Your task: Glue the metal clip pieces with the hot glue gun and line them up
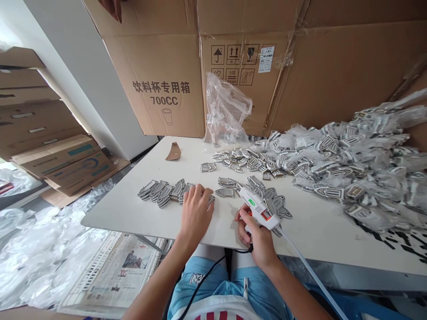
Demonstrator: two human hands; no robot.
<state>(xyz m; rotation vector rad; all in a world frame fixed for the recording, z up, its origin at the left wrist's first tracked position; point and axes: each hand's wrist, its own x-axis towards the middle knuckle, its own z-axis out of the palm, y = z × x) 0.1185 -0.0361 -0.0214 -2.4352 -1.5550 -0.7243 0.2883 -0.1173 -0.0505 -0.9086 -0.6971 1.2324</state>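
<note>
My right hand (256, 238) is wrapped round the grip of a white hot glue gun (256, 206), whose nozzle points up and left. A long white glue stick (312, 271) trails from its rear. My left hand (195, 215) curls over the right end of a row of stacked grey, pointed, slotted pieces (165, 193), its fingers closed on a grey piece partly hidden beneath them. Beyond and right of the glue gun lie more grey pieces (275, 200) in overlapping stacks. A few others (227, 187) sit between my hands.
A large heap of plastic-wrapped pieces (330, 160) covers the table's right side. Cardboard boxes (160, 62) wall the back, with a clear plastic bag (223, 106) before them. A cardboard scrap (173, 151) lies on the white table (133, 218). A black cord (207, 275) crosses my lap.
</note>
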